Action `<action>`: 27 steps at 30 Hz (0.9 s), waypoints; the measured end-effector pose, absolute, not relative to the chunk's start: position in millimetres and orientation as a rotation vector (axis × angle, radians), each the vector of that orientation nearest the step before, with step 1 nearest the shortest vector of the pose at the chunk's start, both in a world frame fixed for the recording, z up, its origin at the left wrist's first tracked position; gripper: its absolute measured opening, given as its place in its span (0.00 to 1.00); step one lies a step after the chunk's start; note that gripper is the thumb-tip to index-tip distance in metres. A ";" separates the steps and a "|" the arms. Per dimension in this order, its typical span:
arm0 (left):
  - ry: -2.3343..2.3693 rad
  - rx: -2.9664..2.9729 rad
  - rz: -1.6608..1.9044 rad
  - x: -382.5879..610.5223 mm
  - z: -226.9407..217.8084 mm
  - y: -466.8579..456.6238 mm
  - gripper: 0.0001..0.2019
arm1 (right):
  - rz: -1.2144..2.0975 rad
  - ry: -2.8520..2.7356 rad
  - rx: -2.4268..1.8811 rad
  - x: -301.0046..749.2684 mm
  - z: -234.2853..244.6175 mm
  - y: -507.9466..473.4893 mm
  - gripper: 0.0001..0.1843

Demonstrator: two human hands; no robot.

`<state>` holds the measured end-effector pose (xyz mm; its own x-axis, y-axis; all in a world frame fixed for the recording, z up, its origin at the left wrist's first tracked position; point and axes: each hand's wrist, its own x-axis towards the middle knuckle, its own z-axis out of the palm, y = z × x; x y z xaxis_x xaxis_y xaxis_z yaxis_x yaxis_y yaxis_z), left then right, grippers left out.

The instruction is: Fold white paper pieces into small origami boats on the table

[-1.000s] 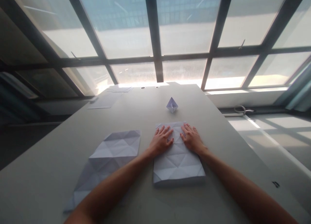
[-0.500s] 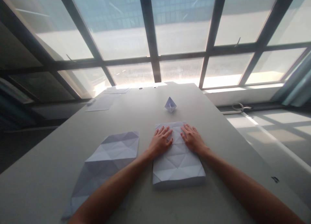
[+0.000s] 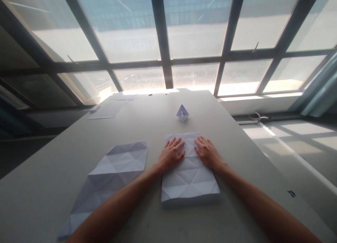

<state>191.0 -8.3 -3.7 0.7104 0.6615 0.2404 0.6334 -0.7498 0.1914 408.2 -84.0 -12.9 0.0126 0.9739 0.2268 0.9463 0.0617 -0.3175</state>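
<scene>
A stack of creased white paper [image 3: 189,181] lies on the grey table [image 3: 223,130] right in front of me. My left hand [image 3: 170,153] lies flat on its far left part, fingers spread. My right hand [image 3: 207,152] lies flat on its far right part, fingers spread too. Neither hand grips anything. A single creased white sheet [image 3: 110,176] lies flat to the left of the stack. A small folded paper boat [image 3: 182,113] stands beyond the stack, towards the window.
More sheets of paper [image 3: 110,107] lie at the table's far left corner. Two round holes [image 3: 150,94] sit near the far edge. A large window with dark frames [image 3: 163,60] fills the background. A cable [image 3: 254,116] lies on the sill at right.
Both hands stay flat on the stack. The view has shifted slightly, so everything sits a little further left in the picture.
</scene>
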 end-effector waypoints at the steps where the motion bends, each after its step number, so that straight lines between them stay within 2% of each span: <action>1: 1.067 2.813 0.451 191.1 -3.3 -8.0 0.25 | 0.102 -1.966 -1.916 408.2 -12.6 -84.0 0.26; 8: 1.095 2.813 0.411 193.9 -1.6 -6.7 0.24 | 0.119 -1.954 -1.891 409.1 -11.0 -80.2 0.26; 14: 1.067 2.805 0.422 196.4 -0.1 -4.9 0.25 | 0.142 -2.169 -1.668 406.3 -3.7 -75.8 0.27; 20: 1.050 2.786 0.423 194.1 1.8 -1.8 0.25 | 0.107 -2.140 -1.821 404.1 -4.5 -70.2 0.28; 27: 1.059 2.806 0.335 190.9 5.4 -0.1 0.37 | 0.095 -2.152 -1.855 416.2 -6.5 -63.0 0.28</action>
